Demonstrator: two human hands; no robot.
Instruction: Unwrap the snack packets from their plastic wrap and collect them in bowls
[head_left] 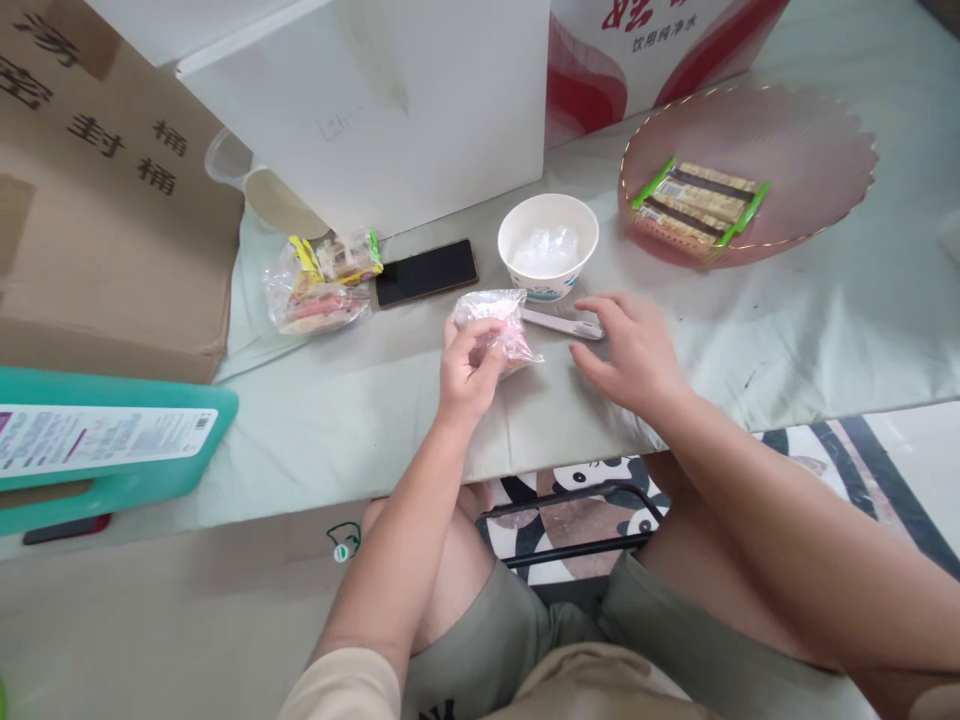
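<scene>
My left hand [466, 375] is closed on a small clear plastic bag [513, 338] with something pink and white inside. What the contents are I cannot make out. My right hand [636, 350] is open, thumb and fingers apart, with nothing in it. Its fingertips hover by the end of a slim pale-grey tool [566, 324], which looks like a utility knife; its other end is hidden behind the bag. Just behind stands a white paper bowl [547, 282] holding crumpled clear plastic [546, 250].
A black phone [427, 273] and a clear bag of wrapped snacks [319, 285] lie to the left. At the right, a pink scalloped bowl [810, 165] holds wrapped bars [701, 200]. White boxes [450, 110], a cardboard box [112, 230] and a teal container [180, 470] stand around.
</scene>
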